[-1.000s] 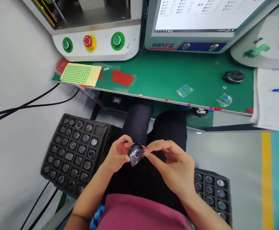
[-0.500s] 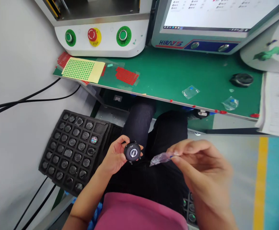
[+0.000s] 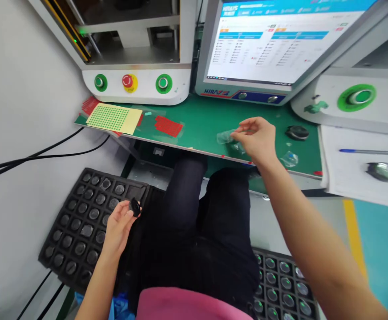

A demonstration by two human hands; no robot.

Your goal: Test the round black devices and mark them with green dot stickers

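My left hand [image 3: 118, 227] is closed around the edge of a round black smartwatch body [image 3: 134, 207], tilted edge-on near the right side of the black foam tray [image 3: 139, 192]. That tray bears rows of similar round pieces. Over the green bench [image 3: 200, 126], my right hand [image 3: 256, 138] pinches a crumpled clear plastic film [image 3: 225, 136] between thumb and fingers. Just below those fingers another clear film [image 3: 239, 147] lies on the bench. Farther right is a clear film with a blue tab [image 3: 290, 158].
A press with green buttons and a red stop button [image 3: 127, 81] stands behind the bench, beside a monitor [image 3: 247, 49]. Sticker sheets [image 3: 114, 118] lie at left. At right are a black round object [image 3: 297, 132], a pen [image 3: 370, 151] and a computer mouse [image 3: 385, 172]. A second tray [image 3: 279, 284] sits low right.
My right hand has moved forward from above my lap to the bench with the film. My left hand has shifted left towards the foam tray, turning the smartwatch body edge-on. The view has tipped up.
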